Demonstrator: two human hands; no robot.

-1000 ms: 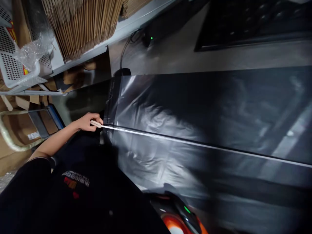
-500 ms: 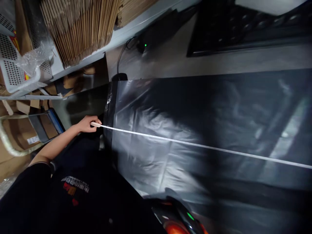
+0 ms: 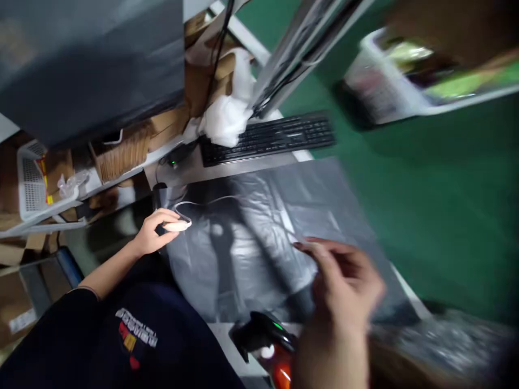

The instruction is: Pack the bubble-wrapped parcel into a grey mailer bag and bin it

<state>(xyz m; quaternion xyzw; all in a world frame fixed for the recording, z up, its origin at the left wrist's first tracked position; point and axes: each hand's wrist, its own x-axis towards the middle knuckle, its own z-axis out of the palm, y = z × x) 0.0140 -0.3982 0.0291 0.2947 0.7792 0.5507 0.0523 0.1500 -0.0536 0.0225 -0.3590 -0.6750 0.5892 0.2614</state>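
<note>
My left hand [image 3: 156,232] grips a small pale tape measure [image 3: 177,226] near the left end of a black plastic sheet [image 3: 255,248]. From the measure a thin white tape [image 3: 221,198] runs in a slack curve over the plastic. Thumb and forefinger of my right hand [image 3: 344,281] are pinched together above the sheet's right part. Something whitish, which looks like the tape's end, shows at those fingertips; blur hides the details. The tape's course between the curve and the right hand is faint.
A black keyboard [image 3: 284,135] lies beyond the sheet, with crumpled white wrap [image 3: 227,120] on it. A black and orange handheld device [image 3: 263,340] sits at the near edge. Shelving with cardboard [image 3: 121,159] stands left; a white basket [image 3: 381,81] is on the green floor.
The white tape has gone from taut and straight to slack and looped. My right hand has come into view. The head view has swung, showing the keyboard and floor.
</note>
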